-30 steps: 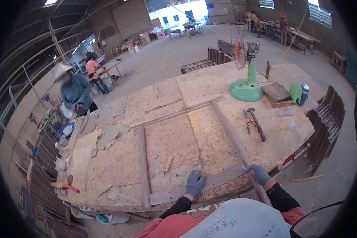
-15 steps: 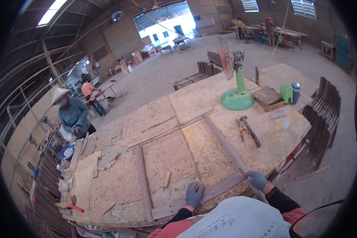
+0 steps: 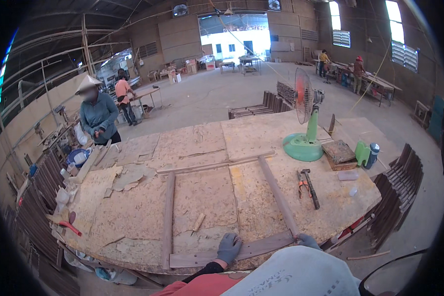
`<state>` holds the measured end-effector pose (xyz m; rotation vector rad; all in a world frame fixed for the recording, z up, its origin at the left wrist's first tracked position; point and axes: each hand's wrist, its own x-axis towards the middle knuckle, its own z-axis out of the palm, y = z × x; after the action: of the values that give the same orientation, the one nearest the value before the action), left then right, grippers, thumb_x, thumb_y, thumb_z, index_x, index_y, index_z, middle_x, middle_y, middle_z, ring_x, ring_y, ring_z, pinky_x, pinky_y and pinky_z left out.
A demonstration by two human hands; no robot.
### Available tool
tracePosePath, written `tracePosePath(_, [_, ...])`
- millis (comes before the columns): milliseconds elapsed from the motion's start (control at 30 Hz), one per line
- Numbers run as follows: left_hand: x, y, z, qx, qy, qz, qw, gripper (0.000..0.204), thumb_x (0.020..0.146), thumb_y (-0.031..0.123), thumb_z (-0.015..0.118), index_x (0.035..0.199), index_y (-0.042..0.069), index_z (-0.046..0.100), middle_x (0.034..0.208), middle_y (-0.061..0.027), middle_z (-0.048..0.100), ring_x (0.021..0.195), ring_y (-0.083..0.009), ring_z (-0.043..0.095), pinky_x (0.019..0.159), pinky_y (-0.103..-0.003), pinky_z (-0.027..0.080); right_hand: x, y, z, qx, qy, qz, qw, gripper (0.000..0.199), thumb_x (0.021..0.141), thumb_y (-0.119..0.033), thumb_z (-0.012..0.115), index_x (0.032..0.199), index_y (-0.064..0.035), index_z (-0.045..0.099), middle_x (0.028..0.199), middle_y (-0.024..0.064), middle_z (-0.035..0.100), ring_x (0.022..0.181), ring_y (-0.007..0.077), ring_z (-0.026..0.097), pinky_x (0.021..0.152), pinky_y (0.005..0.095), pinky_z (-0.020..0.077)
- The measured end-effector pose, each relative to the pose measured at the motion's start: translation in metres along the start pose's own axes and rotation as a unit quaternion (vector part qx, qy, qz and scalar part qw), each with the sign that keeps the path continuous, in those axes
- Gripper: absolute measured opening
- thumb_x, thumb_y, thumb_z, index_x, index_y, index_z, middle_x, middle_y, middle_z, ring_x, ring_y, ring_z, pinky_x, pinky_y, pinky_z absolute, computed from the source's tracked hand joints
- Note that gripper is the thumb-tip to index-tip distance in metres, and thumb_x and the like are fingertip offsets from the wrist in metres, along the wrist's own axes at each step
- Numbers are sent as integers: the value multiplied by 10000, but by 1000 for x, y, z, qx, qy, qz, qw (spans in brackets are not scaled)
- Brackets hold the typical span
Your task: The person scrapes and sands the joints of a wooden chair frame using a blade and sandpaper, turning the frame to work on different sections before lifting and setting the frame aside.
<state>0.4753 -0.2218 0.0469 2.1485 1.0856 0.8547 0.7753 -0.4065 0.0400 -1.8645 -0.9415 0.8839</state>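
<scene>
A brown wooden frame (image 3: 276, 195) lies on the worn workbench (image 3: 133, 232), its two side rails joined by a wide board (image 3: 261, 245) along the near side and a thin strip at the far side. My left hand (image 3: 229, 247), in a grey glove, has its fingers curled over the wide board, left of its right end. At the frame's near right corner my right hand (image 3: 309, 241), also gloved, grips the wood; the pale cloth over my chest partly hides it. A small wood offcut (image 3: 199, 222) lies inside the frame.
A hammer (image 3: 310, 190) and orange-handled pliers (image 3: 302, 184) lie right of the frame. Beyond stand a green fan (image 3: 303, 146), a wooden block (image 3: 338, 152) and a bottle (image 3: 372, 154). A red-handled tool (image 3: 70, 227) rests at the left edge. A person (image 3: 98, 116) stands at far left.
My view has tilted up and shifted, so the bench sits lower and left in it. My right hand is now more hidden behind the cloth. Both hands stay at the frame's near board.
</scene>
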Motion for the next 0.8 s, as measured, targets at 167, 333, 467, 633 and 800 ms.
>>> tracePosePath(167, [-2,-5,2,-1,7,-5,1000,203,805,224,615,896,44,589,898,-175,571,849,-353,566,736,-431,464,-1,-7,-1,-59,-4,-3,998,291,817,-47,500,1071,-31,641,861,112,663,799,182,629,739,292,489])
tracePosePath(333, [2,-2,3,6,-4,-9,1000,196,799,219,629,899,57,582,883,-163,558,835,-350,564,715,-424,464,2,-1,-1,-72,5,11,997,273,829,-81,514,1064,-25,639,847,110,656,787,181,622,719,293,485])
tracePosePath(467, [3,-2,8,2,15,12,1000,182,797,205,634,891,58,579,860,-156,549,800,-348,560,701,-419,463,-15,-104,-14,416,-105,65,901,272,858,-152,562,1116,-71,590,702,11,513,514,80,450,449,222,365])
tracePosePath(633, [5,-4,9,23,10,13,1000,148,799,162,621,887,53,574,853,-162,541,783,-356,557,691,-414,460,-41,-289,-32,630,-288,-61,719,269,913,-238,532,1165,-145,517,775,10,501,505,83,405,411,215,338])
tracePosePath(800, [7,-5,7,31,-2,1,1000,148,793,149,626,888,50,572,887,-167,543,805,-357,559,700,-409,460,-65,-380,-37,646,-500,-166,553,282,1013,-218,325,1276,-152,402,1295,179,438,1190,373,468,813,444,556])
